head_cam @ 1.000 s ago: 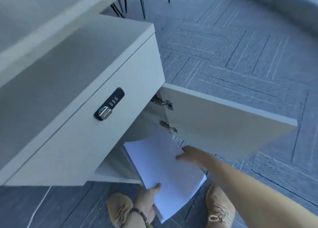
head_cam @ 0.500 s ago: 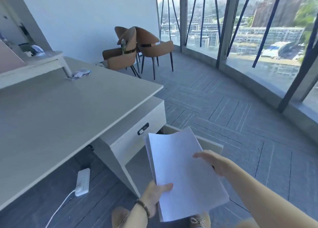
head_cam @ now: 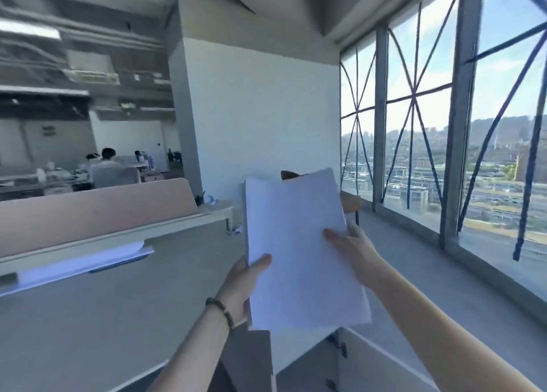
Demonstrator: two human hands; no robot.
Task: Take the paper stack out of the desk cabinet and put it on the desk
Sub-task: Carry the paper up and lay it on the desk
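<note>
The white paper stack [head_cam: 299, 249] is held up in the air in front of me, above the desk's right edge. My left hand [head_cam: 244, 285] grips its lower left edge, thumb on top. My right hand [head_cam: 353, 251] holds its right edge, thumb on the sheet. The pale desk [head_cam: 97, 311] stretches out to the left and below. The cabinet [head_cam: 299, 350] sits under the desk's right end, and its open door [head_cam: 381, 365] swings out at the bottom right.
A pink divider panel [head_cam: 97, 208] runs along the back of the desk, with other papers [head_cam: 83, 263] lying before it. A white wall column [head_cam: 260, 119] stands ahead. Tall windows [head_cam: 444, 143] line the right. People sit at far desks [head_cam: 109, 169].
The paper stack has come out of the cabinet and risen to above desk height in both hands. My view has lifted from the floor to the room.
</note>
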